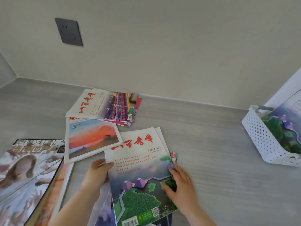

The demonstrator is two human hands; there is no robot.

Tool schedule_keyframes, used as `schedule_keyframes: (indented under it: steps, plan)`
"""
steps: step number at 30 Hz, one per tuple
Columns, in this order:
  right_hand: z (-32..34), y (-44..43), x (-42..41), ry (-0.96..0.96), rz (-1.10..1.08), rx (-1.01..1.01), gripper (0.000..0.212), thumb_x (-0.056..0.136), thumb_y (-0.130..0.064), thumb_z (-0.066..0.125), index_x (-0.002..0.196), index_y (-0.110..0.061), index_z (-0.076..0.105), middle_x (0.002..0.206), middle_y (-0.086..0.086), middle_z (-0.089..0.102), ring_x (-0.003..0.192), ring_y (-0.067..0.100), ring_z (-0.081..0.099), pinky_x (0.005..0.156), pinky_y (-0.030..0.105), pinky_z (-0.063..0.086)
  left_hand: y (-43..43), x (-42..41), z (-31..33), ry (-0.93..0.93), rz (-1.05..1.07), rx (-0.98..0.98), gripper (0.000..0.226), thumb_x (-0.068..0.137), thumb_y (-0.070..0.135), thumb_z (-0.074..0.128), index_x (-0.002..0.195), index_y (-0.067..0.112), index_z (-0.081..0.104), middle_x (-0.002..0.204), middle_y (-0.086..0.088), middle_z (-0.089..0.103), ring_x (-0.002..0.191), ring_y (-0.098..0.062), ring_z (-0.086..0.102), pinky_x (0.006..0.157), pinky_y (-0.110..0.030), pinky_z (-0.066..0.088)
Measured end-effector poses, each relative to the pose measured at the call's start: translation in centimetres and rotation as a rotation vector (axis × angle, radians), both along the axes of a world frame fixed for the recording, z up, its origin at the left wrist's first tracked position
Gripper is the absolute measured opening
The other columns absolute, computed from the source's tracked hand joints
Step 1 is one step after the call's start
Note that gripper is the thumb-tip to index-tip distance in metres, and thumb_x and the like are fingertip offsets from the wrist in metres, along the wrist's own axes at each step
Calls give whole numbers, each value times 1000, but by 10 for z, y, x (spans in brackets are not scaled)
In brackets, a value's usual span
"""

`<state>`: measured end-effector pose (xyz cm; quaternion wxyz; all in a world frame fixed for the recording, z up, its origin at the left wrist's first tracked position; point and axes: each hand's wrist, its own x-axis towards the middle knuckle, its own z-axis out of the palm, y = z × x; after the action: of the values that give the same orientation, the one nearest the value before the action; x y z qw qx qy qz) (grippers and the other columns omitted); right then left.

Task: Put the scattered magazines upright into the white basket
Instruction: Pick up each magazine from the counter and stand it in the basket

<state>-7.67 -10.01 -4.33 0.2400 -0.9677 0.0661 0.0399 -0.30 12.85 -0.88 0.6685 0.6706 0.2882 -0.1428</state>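
A magazine with red title characters and a green island picture (pixel 140 173) lies on top of a small pile in front of me. My left hand (pixel 97 172) grips its left edge, thumb on the cover. My right hand (pixel 180 181) rests flat on its right edge, fingers spread over the cover. The white perforated basket (pixel 260 137) stands at the far right with one magazine (pixel 283 128) leaning upright inside it. More magazines lie scattered: a sunset cover (pixel 92 139), a fanned stack near the wall (pixel 107 106), and a large dark-framed one (pixel 27 175) at the left.
The grey wood-grain surface (pixel 211 144) stretches bare between the pile and the basket. A pale wall with a dark socket plate (pixel 69 31) runs behind. A white upright panel (pixel 286 85) stands behind the basket.
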Motion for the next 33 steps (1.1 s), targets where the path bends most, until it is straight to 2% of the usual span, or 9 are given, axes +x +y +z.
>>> schedule_keyframes:
  steps: [2,7,9,12,15,18,21,27,33]
  plan:
    - [2,-3,-1,-34,-56,85,55,83,-32,58,132,-21,38,146,-4,30,134,10,26,110,21,15,-7,0,5,45,-135,-83,19,87,0,49,105,5,51,80,-11,63,70,-27,59,56,-31,50]
    - [14,-16,-2,-49,-348,416,33,81,-6,59,113,-11,55,111,5,59,101,16,55,83,18,38,-29,-3,6,20,-322,-88,19,90,-2,42,105,9,45,86,-8,62,71,-23,61,43,-25,53]
    - [20,-26,-2,-38,-456,540,36,82,-4,57,117,-8,51,100,5,60,92,18,56,80,21,39,-37,-7,5,-29,-353,-109,23,89,-4,42,106,12,46,98,-11,63,80,-26,62,55,-33,56]
    - [24,-47,-4,-24,-587,679,46,82,-3,57,125,-3,41,102,11,58,91,21,53,83,29,41,-52,-11,11,-184,-450,-89,35,87,-11,41,108,16,49,113,-9,59,108,-30,55,97,-46,45]
    - [30,-67,-11,-12,-659,799,36,83,-5,55,119,-4,49,107,13,60,93,21,54,75,30,42,-76,-11,29,-343,-539,-119,46,85,-14,41,100,27,54,106,4,63,102,-16,58,95,-33,44]
    - [46,-92,-19,-77,-662,886,21,83,-1,51,83,-17,65,82,1,68,77,14,59,69,25,42,-103,-3,46,-430,-610,-137,46,86,-11,43,99,32,54,99,16,65,91,2,63,75,-14,52]
    - [65,-127,-25,-117,-634,844,43,81,2,49,44,-18,50,37,-7,47,52,19,45,56,28,33,-132,4,65,-468,-658,-94,38,88,-8,43,103,26,52,102,12,62,95,-6,59,84,-25,49]
    - [104,-189,-30,-206,-604,883,21,79,4,54,66,-11,58,42,-6,58,41,6,51,51,25,46,-205,27,102,-603,-735,32,33,87,-8,43,107,18,46,110,3,54,102,-15,51,89,-28,38]
    - [139,-249,-34,-404,-590,771,27,79,7,53,66,-16,57,39,-6,59,37,0,49,37,9,34,-299,56,140,-754,-729,175,35,83,-8,51,115,3,53,101,-2,59,94,-19,56,84,-27,44]
